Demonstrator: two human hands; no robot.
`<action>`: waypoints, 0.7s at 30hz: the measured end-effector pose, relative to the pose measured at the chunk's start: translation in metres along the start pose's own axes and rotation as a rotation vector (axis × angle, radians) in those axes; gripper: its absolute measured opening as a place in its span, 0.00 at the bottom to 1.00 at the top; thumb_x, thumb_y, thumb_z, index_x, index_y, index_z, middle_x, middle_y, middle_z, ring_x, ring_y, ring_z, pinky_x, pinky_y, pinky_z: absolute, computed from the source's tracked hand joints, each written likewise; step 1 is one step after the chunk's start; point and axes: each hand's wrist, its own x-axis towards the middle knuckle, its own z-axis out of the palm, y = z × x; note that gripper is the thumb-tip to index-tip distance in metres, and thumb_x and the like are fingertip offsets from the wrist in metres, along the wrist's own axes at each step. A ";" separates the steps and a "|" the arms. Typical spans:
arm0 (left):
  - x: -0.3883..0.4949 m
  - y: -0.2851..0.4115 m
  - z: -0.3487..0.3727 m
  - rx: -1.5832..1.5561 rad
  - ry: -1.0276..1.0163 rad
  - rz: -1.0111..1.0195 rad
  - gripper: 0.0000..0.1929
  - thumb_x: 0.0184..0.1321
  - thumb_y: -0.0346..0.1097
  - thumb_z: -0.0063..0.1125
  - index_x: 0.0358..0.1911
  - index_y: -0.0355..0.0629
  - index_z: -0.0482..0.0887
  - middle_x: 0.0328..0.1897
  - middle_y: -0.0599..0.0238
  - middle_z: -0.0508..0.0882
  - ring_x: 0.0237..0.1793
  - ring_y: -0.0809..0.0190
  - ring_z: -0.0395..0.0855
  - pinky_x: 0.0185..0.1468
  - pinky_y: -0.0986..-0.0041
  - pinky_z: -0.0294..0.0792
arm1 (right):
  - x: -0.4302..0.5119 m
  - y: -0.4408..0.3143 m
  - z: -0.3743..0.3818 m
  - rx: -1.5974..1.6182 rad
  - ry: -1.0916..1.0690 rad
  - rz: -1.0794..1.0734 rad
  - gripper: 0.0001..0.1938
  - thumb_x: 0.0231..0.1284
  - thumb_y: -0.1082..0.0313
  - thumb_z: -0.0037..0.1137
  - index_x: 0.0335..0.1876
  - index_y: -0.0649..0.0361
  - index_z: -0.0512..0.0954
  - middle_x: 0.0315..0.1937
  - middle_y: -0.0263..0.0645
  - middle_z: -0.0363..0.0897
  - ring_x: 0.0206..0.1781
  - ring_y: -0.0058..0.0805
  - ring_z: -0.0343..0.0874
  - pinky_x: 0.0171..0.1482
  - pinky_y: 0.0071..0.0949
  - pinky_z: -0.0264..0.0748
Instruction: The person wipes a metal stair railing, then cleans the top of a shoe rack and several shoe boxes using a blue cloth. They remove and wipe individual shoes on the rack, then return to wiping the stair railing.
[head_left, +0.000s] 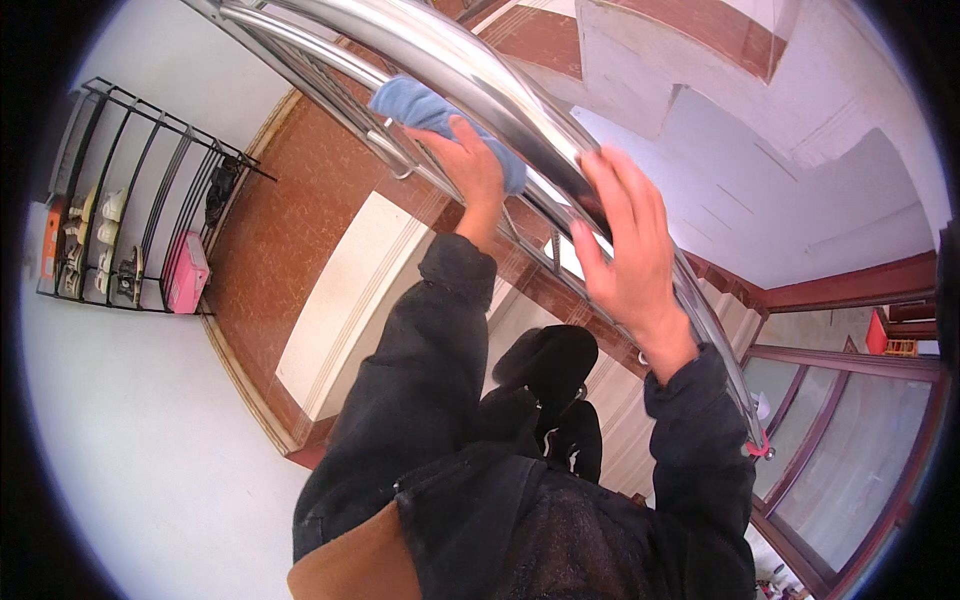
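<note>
My left hand (476, 165) presses a folded blue cloth (416, 105) against a thinner metal rail (319, 45) of the stair railing. This rail runs below the thick polished steel handrail (480, 67). My right hand (634, 244) lies over the handrail further down, fingers on its far side and thumb on the near side. Part of the rail is hidden under that palm. Both arms wear dark sleeves pushed back from the wrists.
Pale steps (352, 300) with brown edging lie under my dark shoes. A black metal shoe rack (154, 124) holding shoes and a pink box (187, 274) stands by the white wall (142, 420). Beyond the railing, at right, are framed glass panels (847, 442).
</note>
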 end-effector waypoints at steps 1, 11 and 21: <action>-0.002 0.002 -0.005 -0.082 -0.030 -0.059 0.39 0.77 0.52 0.35 0.75 0.24 0.43 0.80 0.29 0.45 0.81 0.39 0.44 0.80 0.60 0.43 | -0.020 0.000 -0.001 -0.071 0.049 -0.070 0.27 0.54 0.78 0.58 0.64 0.60 0.73 0.63 0.47 0.74 0.64 0.50 0.74 0.64 0.45 0.72; -0.015 -0.087 -0.015 -0.575 -0.252 -0.073 0.31 0.76 0.57 0.39 0.64 0.31 0.66 0.62 0.54 0.74 0.59 0.57 0.71 0.67 0.67 0.60 | -0.131 0.038 0.090 -0.028 -0.122 0.440 0.35 0.56 0.68 0.62 0.72 0.60 0.62 0.67 0.49 0.68 0.72 0.49 0.63 0.71 0.48 0.59; -0.076 -0.175 -0.012 -0.294 -0.540 -0.055 0.18 0.73 0.43 0.48 0.49 0.33 0.80 0.45 0.59 0.84 0.46 0.58 0.80 0.52 0.67 0.71 | -0.164 0.085 0.130 -0.110 0.135 0.472 0.19 0.57 0.71 0.57 0.55 0.57 0.73 0.43 0.43 0.74 0.51 0.43 0.74 0.54 0.42 0.64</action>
